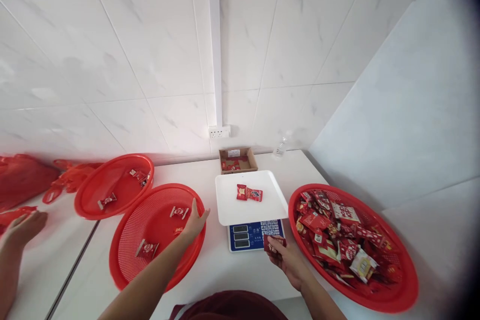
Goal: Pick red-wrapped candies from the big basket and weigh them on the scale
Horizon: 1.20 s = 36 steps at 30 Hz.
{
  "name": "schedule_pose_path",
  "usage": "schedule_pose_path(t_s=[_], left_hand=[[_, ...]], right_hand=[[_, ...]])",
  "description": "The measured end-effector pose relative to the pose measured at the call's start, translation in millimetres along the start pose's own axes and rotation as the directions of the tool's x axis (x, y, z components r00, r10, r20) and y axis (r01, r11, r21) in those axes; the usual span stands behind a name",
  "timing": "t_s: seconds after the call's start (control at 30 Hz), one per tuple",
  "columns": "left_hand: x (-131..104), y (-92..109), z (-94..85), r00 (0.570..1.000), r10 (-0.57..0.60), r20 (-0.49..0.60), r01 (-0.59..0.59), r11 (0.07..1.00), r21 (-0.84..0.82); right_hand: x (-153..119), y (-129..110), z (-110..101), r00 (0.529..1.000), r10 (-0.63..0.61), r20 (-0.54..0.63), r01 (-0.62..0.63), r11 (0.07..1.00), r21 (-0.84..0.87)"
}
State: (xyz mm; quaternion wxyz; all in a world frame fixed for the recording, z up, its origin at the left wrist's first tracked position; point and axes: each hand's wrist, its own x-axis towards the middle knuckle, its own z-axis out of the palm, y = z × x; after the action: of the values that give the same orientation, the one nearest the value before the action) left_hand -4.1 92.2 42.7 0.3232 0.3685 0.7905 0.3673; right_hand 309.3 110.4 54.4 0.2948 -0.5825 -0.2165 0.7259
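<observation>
My left hand (pixel 195 221) reaches over the right rim of the nearer red basket (pixel 119 265), fingers apart, with no held item visible. Close by in that basket lie a small wrapped snack (pixel 179 211) and a partly hidden red packet; another wrapped snack (pixel 147 248) rests lower down. In my right hand (pixel 290 262) is a dark red snack packet (pixel 273 246), held in front of the weighing scale's blue keypad (pixel 255 235). Two small red packets (pixel 249 193) sit on the scale's white pan (pixel 228 210).
At right stands a red basket (pixel 407 280) heaped with mixed snack packets. A second red basket (pixel 84 200) with a few packets adjoins mine. Behind the scale are a cardboard box (pixel 247 160) and a clear bottle (pixel 281 146). Another person's hand (pixel 28 227) is at left among red bags (pixel 28 180).
</observation>
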Motion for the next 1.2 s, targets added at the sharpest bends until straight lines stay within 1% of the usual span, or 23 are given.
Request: schedule_pose_path(t_s=[0.03,0.1,0.13,0.17,0.2,0.23,0.27,0.3,0.33,0.37,0.4,0.47,0.5,0.6,0.67,0.73,0.8,0.87,0.93,1.0,1.1,1.17,1.2], left_hand=[[3.9,6.5,12.5,1.000,-0.014,-0.009,0.014,1.000,0.005],[12.4,22.0,31.0,0.998,0.045,-0.052,-0.042,0.998,0.055],[16.6,30.5,38.9,0.992,0.122,-0.038,-0.117,0.988,0.098],[20.6,39.2,47.1,0.977,0.212,0.014,-0.212,0.965,0.152],[24.3,47.6,56.1,0.947,0.301,0.109,-0.318,0.926,0.203],[27.9,55.7,66.1,0.899,0.373,0.229,-0.424,0.873,0.243],[31.3,63.1,77.0,0.838,0.418,0.350,-0.517,0.812,0.271],[34.7,69.5,88.3,0.777,0.439,0.451,-0.593,0.750,0.292],[38.0,74.9,99.5,0.727,0.445,0.523,-0.649,0.694,0.311],[41.4,78.9,110.0,0.691,0.442,0.572,-0.687,0.647,0.331],[44.7,81.7,119.3,0.666,0.436,0.605,-0.714,0.607,0.348],[51.0,83.5,133.1,0.633,0.440,0.637,-0.751,0.548,0.368],[53.8,83.0,137.3,0.624,0.450,0.639,-0.762,0.531,0.370],[60.0,80.2,141.1,0.624,0.478,0.619,-0.767,0.525,0.369],[61.5,79.3,137.8,0.638,0.476,0.606,-0.755,0.544,0.367],[60.1,78.4,129.8,0.663,0.475,0.579,-0.735,0.561,0.381],[55.3,74.3,115.9,0.710,0.496,0.499,-0.695,0.609,0.383],[47.5,63.4,94.8,0.766,0.518,0.380,-0.639,0.675,0.368],[37.5,44.9,67.1,0.811,0.526,0.256,-0.585,0.734,0.344],[26.6,21.2,36.1,0.839,0.524,0.149,-0.542,0.773,0.330],[10.8,-14.6,-6.0,0.886,0.463,0.002,-0.435,0.830,0.348],[1.9,-33.5,-25.4,0.911,0.406,-0.070,-0.354,0.858,0.372],[-1.7,-41.0,-31.9,0.921,0.377,-0.095,-0.315,0.867,0.386]], right_hand=[[-0.1,0.3,-0.8,1.000,0.001,-0.005,-0.001,1.000,0.004],[-0.4,1.3,-2.4,1.000,0.005,-0.017,-0.005,1.000,0.012],[-0.7,1.9,-2.9,1.000,0.006,-0.021,-0.006,1.000,0.015],[-0.9,2.5,-3.3,1.000,0.005,-0.022,-0.005,1.000,0.018],[-1.3,3.1,-3.5,1.000,0.002,-0.021,-0.001,1.000,0.021],[-1.8,3.7,-3.6,1.000,-0.003,-0.021,0.003,1.000,0.022],[-2.4,4.2,-3.7,1.000,-0.009,-0.019,0.010,1.000,0.022],[-3.2,4.7,-4.0,1.000,-0.015,-0.020,0.015,1.000,0.023],[-4.1,5.3,-4.7,1.000,-0.018,-0.025,0.019,0.999,0.026],[-5.2,5.9,-5.9,0.999,-0.020,-0.030,0.021,0.999,0.031],[-6.2,6.7,-7.7,0.999,-0.022,-0.034,0.023,0.999,0.039],[-8.3,8.9,-13.1,0.999,-0.023,-0.042,0.026,0.998,0.061],[-9.2,10.3,-16.4,0.999,-0.021,-0.047,0.024,0.997,0.071],[-10.9,13.8,-25.6,0.999,-0.008,-0.054,0.013,0.996,0.085],[-11.0,14.3,-28.7,0.999,-0.002,-0.053,0.007,0.996,0.090],[-9.9,12.1,-27.7,0.999,0.001,-0.054,0.004,0.995,0.096],[-6.8,7.2,-21.8,0.999,0.006,-0.046,-0.002,0.995,0.095],[-1.6,0.0,-10.9,1.000,0.004,-0.023,-0.002,0.996,0.093],[5.3,-9.1,4.1,1.000,0.002,0.007,-0.003,0.995,0.097],[13.4,-19.5,21.5,0.999,-0.013,0.053,0.007,0.994,0.106],[27.1,-35.7,46.3,0.980,-0.065,0.190,0.042,0.991,0.124],[36.6,-44.8,58.6,0.961,-0.099,0.257,0.069,0.990,0.125],[41.2,-48.3,62.7,0.958,-0.110,0.266,0.083,0.991,0.109]])
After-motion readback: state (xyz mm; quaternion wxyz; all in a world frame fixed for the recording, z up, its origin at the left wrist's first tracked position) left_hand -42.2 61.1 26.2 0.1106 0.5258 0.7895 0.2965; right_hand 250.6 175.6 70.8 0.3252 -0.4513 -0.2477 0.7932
